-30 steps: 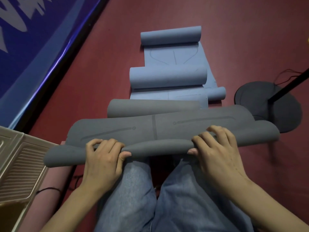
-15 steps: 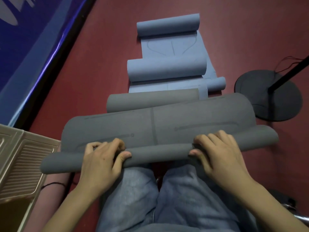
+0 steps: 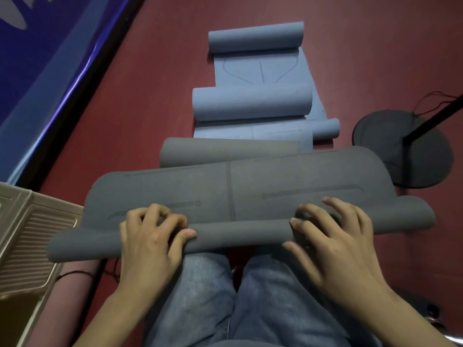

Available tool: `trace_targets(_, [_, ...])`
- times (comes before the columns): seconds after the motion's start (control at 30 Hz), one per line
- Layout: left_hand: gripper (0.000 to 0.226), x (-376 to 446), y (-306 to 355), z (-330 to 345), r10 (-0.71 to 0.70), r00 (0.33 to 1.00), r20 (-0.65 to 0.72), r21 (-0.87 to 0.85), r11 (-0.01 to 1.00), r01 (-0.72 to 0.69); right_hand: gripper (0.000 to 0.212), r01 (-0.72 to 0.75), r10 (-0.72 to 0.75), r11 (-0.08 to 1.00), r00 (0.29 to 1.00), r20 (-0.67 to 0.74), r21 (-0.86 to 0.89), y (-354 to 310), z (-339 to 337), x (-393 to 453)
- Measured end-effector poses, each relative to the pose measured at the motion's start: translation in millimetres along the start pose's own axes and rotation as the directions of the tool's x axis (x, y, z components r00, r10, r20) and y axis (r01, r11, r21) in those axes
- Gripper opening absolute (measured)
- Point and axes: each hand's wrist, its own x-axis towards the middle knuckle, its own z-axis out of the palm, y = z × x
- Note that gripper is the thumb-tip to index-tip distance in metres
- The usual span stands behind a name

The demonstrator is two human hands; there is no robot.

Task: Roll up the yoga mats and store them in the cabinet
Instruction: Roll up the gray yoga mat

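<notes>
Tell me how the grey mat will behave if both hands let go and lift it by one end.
The grey mat is probably floppy: it drapes in a hump beyond the left hand and right hand. Its loose near roll would likely unroll. The matte surface looks grippy rather than slippery.

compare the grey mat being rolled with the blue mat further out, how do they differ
The grey mat is dark grey; the blue mat is pale blue.
The left hand and right hand hold the grey mat's near roll; nothing touches the blue mat.
The grey mat lies nearest the person, lifted over the knees; the blue mat lies on the red floor.
Both are partly rolled and carry printed guide lines.
</notes>
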Motion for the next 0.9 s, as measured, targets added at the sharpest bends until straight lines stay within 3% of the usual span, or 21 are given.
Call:
trace_targets(0.1, [0.035, -0.1, 2.6, -1.5, 0.029, 1.0, 0.011, 0.007, 1.0, -0.029, 0.041, -0.031, 0.032, 0.998, 0.999, 0.024, -0.051, -4.7, 0.3, -3.5])
trace_targets(0.33, [0.034, -4.3, 9.7, -10.4, 0.2, 0.98, -0.009, 0.15, 0.969, -0.197, 0.029, -0.035, 0.031, 0.997, 0.998, -0.057, -0.068, -0.9, 3.3, 2.3])
trace_targets(0.6, [0.059, -3.0, 7.9, -11.0, 0.242, 0.969, 0.045, 0.133, 0.96, -0.246, 0.035, -0.015, 0.014, 0.998, 1.0, -0.005, -0.064, 3.2, -0.6, 3.0])
trace_targets(0.8, [0.05, 1.0, 0.1, -4.9, 0.288, 0.957, 0.045, 0.167, 0.942, -0.291, 0.053, -0.062, 0.061, 0.998, 0.998, -0.016, -0.023, 7.9, -0.2, 16.6])
trace_targets(0.9, [0.045, 13.0, 0.0, -1.4, 0.29, 0.956, 0.048, 0.175, 0.94, -0.294, 0.061, -0.094, 0.093, 0.992, 0.995, 0.018, 0.082, 11.4, -2.0, 30.7])
